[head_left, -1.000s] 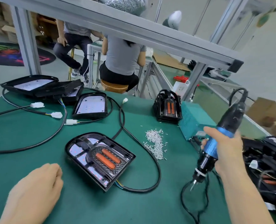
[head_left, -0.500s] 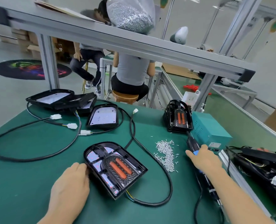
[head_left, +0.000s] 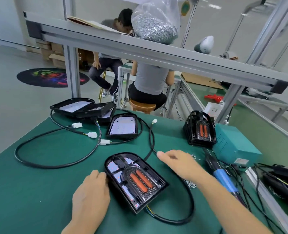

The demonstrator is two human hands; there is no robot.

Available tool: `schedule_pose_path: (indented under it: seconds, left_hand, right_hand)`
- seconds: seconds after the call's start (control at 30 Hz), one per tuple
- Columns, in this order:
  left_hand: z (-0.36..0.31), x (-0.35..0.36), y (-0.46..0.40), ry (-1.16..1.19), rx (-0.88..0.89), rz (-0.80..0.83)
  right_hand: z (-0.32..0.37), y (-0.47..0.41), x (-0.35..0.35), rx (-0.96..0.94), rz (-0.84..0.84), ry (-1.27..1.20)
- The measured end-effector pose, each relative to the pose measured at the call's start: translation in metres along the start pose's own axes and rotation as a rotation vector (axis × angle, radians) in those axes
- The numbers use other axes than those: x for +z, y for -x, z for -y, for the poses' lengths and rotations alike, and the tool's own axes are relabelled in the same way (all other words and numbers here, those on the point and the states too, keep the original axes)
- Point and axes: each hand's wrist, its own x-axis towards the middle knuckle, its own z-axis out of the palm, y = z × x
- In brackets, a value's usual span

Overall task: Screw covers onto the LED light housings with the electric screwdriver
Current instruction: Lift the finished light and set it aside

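Observation:
A black LED light housing (head_left: 134, 181) with a clear cover and two orange bars lies on the green table (head_left: 38, 191) in front of me. My left hand (head_left: 91, 193) rests against its left edge, fingers touching the rim. My right hand (head_left: 178, 163) hovers over the pile of small silver screws (head_left: 190, 184), fingers loosely extended and holding nothing. The blue and black electric screwdriver (head_left: 222, 176) lies on the table to the right of my right wrist.
Open housings (head_left: 123, 129) with LED boards and white connectors lie at the back left, with black cables looping round. Several covered lights (head_left: 200, 130) stand stacked beside a teal power box (head_left: 236, 149). More parts sit at the right (head_left: 283, 181). A bag of screws (head_left: 155, 21) rests on the overhead shelf.
My right hand laid the screwdriver down on the table and moved left over the screws. My left hand came up to the housing's left edge.

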Motion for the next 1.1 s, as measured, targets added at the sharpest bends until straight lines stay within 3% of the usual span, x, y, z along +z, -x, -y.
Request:
schedule_pose_path:
  seconds: [0.07, 0.17, 0.27, 0.37, 0.47, 0.53, 0.73, 0.97, 1.1]
  left_hand:
    - [-0.001, 0.001, -0.002, -0.005, -0.016, 0.015]
    - [-0.004, 0.003, -0.006, 0.026, -0.037, 0.006]
    - [-0.013, 0.006, -0.019, 0.164, -0.013, -0.002]
    - [-0.031, 0.010, -0.036, 0.262, 0.118, 0.022]
    - [-0.054, 0.020, -0.048, 0.200, 0.311, 0.116]
    - [-0.068, 0.027, -0.055, 0.279, 0.337, 0.173]
    - [-0.073, 0.042, -0.067, 0.284, 0.237, 0.199]
    - [-0.068, 0.046, -0.072, 0.449, 0.225, 0.218]
    - [-0.066, 0.044, -0.072, 0.527, 0.176, 0.270]
  right_hand:
    - [0.029, 0.006, 0.023, 0.014, 0.251, -0.336]
    - [0.037, 0.007, 0.042, -0.006, 0.358, -0.491]
    - [0.030, 0.012, 0.040, -0.086, 0.315, -0.682]
    - [0.022, 0.011, 0.026, -0.144, 0.129, -0.808]
    - [0.018, 0.001, 0.012, -0.095, 0.012, -0.808]
    - [0.017, -0.009, 0.005, -0.048, -0.005, -0.781]
    - [0.008, -0.041, 0.004, 0.122, 0.068, -0.786]
    - [0.009, -0.055, 0.008, 0.191, 0.113, -0.676]
    - [0.009, -0.055, 0.009, 0.180, 0.128, -0.745]
